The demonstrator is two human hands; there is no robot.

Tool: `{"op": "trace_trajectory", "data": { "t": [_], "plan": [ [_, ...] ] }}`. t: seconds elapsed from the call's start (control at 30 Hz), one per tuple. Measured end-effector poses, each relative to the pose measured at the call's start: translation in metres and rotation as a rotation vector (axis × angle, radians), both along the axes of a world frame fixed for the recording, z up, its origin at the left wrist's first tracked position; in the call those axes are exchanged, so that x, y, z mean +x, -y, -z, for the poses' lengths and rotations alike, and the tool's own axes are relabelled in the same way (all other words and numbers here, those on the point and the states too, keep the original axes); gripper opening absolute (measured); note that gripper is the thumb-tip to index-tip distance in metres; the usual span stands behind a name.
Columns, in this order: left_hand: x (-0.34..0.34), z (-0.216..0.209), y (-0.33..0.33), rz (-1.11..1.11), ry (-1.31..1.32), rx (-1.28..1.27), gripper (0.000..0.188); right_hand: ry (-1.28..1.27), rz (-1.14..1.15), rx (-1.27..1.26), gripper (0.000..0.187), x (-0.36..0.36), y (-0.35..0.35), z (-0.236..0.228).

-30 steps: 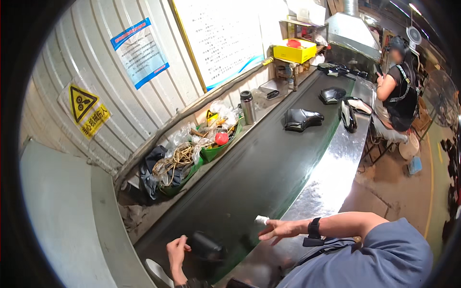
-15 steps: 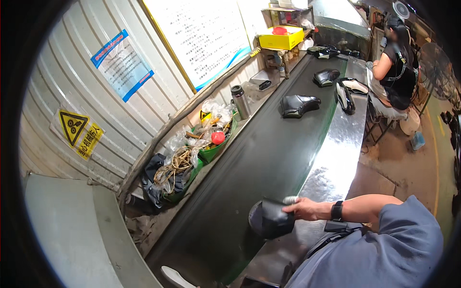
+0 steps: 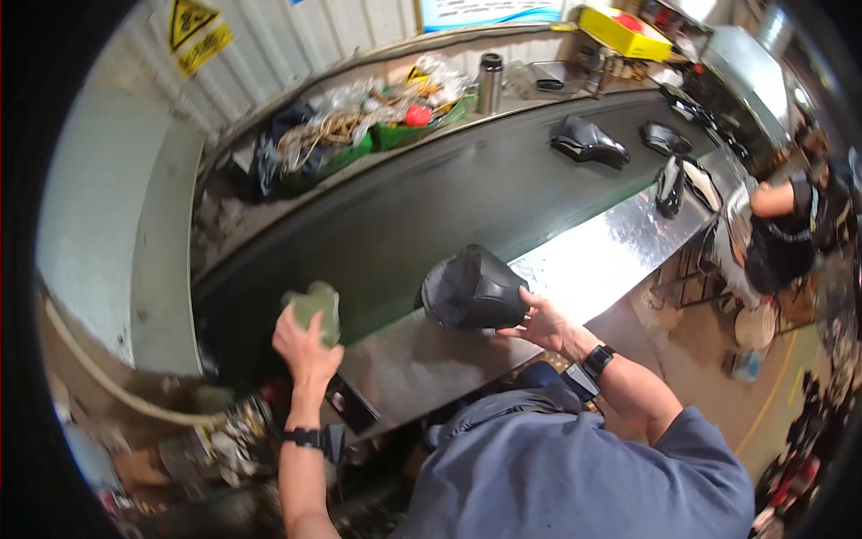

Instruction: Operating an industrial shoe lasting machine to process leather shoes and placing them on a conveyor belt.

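Black shoe upper [image 3: 488, 292] is in the right hand [image 3: 546, 325], whose thumb and fingers pinch its right-hand end, while its wide end faces left. It sits over the line where the dark belt [image 3: 359, 238] meets the shiny metal bench [image 3: 422, 364]; whether its underside touches either, I cannot tell. Over the belt's near edge, the left hand [image 3: 305, 350] has its fingers curled on an olive-green piece [image 3: 321, 310], blurred, so its kind is unclear. A flat dark rectangular object [image 3: 352, 404] lies on the bench just beside the left wrist. Farther along the belt stand a black shoe [image 3: 588, 142] and a smaller dark one [image 3: 664, 137]; near them, a black-and-white pair [image 3: 672, 187] rests on the bench. Behind the belt are a metal flask [image 3: 490, 83] and a red round object [image 3: 418, 116] among plastic bags.
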State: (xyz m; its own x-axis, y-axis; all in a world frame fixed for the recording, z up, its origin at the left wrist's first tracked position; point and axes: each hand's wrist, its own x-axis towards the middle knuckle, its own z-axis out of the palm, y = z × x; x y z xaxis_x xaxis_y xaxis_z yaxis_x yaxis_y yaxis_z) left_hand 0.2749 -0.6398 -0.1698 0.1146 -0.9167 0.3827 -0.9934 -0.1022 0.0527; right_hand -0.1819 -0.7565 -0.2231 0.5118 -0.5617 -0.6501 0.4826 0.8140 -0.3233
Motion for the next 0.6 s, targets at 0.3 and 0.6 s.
{"op": "trace_trajectory", "data": {
  "t": [0.3, 0.6],
  "plan": [
    [-0.218, 0.025, -0.022, 0.529, 0.013, -0.129, 0.053, -0.166, 0.023, -0.197, 0.060, -0.067, -0.022, -0.017],
    [-0.240, 0.026, -0.002, 0.141, -1.442, 0.031, 0.025, -0.568, 0.073, -0.647, 0.049, -0.068, -0.039, -0.065]
  ]
}}
